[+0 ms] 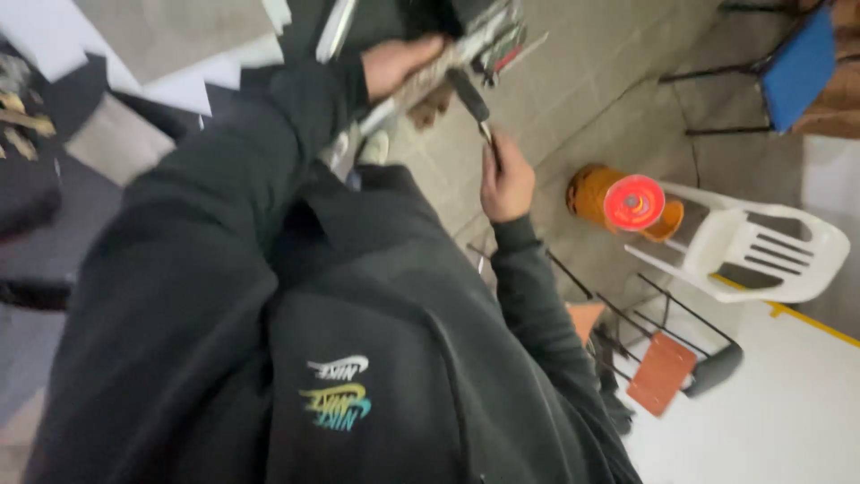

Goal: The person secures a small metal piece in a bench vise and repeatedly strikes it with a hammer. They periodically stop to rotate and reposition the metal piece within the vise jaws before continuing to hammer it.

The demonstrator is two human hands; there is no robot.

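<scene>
Tool point(473, 99) in right hand point(506, 184); left hand point(394, 64) grips metal part point(448, 58).

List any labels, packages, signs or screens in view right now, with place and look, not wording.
Printed logo: on the chest of the dark sweatshirt, small stacked marks in white, yellow and teal.
Round red label: on the end of an orange spool on the floor beside the white plastic chair.
No screens or signs visible.

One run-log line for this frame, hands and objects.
left hand: grips long blurred part | right hand: holds dark-handled tool against it | nearby: white plastic chair
</scene>
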